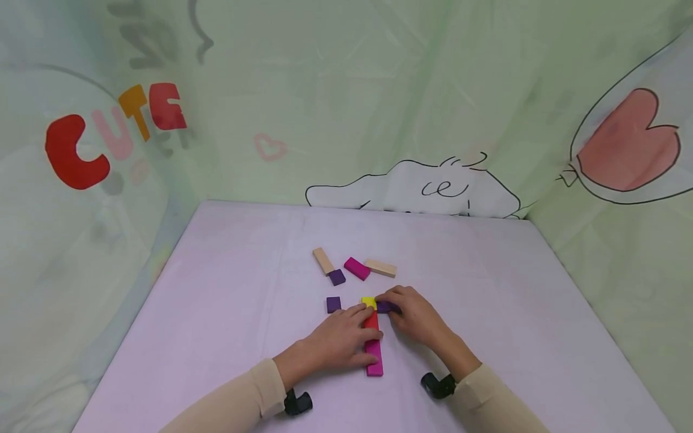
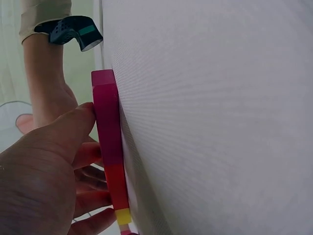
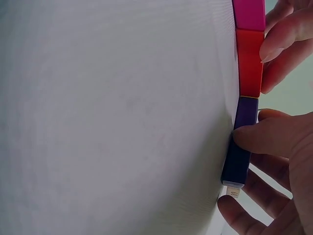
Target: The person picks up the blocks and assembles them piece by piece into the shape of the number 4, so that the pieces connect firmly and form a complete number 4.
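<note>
A magenta block (image 1: 374, 367), a red block (image 1: 371, 322) and a yellow block (image 1: 368, 301) lie end to end in a straight row. My left hand (image 1: 338, 340) rests on this row from the left, thumb on the magenta block and fingertips spread over the red and yellow ones. To the right of the yellow block, a purple block (image 1: 385, 307) sits crosswise at the row's far end. My right hand (image 1: 415, 316) pinches it; in the right wrist view the thumb (image 3: 249, 138) presses the near side of that purple block.
Beyond the hands lie a plain wooden block (image 1: 323, 261), a purple block (image 1: 337, 277), a magenta block (image 1: 357, 268) and another wooden block (image 1: 382, 268). One small purple block (image 1: 333, 305) stands left of the row. Printed sheets (image 1: 352, 90) enclose the pale tabletop (image 1: 243, 252).
</note>
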Available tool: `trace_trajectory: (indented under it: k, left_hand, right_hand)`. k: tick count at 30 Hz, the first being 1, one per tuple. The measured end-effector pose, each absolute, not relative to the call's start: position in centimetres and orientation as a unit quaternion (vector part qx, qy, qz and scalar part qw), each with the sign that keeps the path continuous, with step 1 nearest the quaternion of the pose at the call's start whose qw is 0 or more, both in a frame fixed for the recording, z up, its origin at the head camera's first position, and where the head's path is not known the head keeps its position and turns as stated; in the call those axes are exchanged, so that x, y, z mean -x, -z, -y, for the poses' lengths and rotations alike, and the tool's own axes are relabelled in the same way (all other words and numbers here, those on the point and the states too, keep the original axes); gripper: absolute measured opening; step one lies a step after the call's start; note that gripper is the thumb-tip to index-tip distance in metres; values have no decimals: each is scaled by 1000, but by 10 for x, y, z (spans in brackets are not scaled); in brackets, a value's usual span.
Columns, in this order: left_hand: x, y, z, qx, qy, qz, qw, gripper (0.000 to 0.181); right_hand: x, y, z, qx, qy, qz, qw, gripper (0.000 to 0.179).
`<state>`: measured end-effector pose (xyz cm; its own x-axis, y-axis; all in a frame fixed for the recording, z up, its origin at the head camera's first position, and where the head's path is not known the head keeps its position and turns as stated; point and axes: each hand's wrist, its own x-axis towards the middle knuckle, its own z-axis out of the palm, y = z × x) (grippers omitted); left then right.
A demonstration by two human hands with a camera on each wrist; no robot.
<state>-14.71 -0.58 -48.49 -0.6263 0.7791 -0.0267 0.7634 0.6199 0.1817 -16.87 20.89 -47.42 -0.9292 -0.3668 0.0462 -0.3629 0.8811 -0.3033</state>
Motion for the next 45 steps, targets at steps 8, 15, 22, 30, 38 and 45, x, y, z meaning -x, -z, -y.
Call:
trace_trajectory:
  k: [8, 15, 22, 30, 38, 45]
  left_hand:
    - [146, 485, 5, -429, -77, -898, 52, 48]
    - [146, 484, 6, -430, -74, -899, 47, 48]
    - [146, 484, 6, -429, -77, -899, 49, 47]
    - [147, 484, 6, -427, -78, -900, 50, 47]
    - [147, 483, 6, -422, -72, -902, 55, 48]
    - [146, 483, 5, -420, -79, -902, 62, 49]
  right_hand:
    - [166, 473, -208, 196, 153, -969, 3, 38]
    - [166, 473, -208, 199, 153, -968, -3, 38]
    - [168, 474, -208, 201, 154, -967, -1, 36]
    - [169, 469, -209, 187, 184, -965, 12, 37]
    - [187, 474, -218, 167, 244, -954, -46, 33]
    - [201, 482, -225, 132, 254, -956, -62, 36]
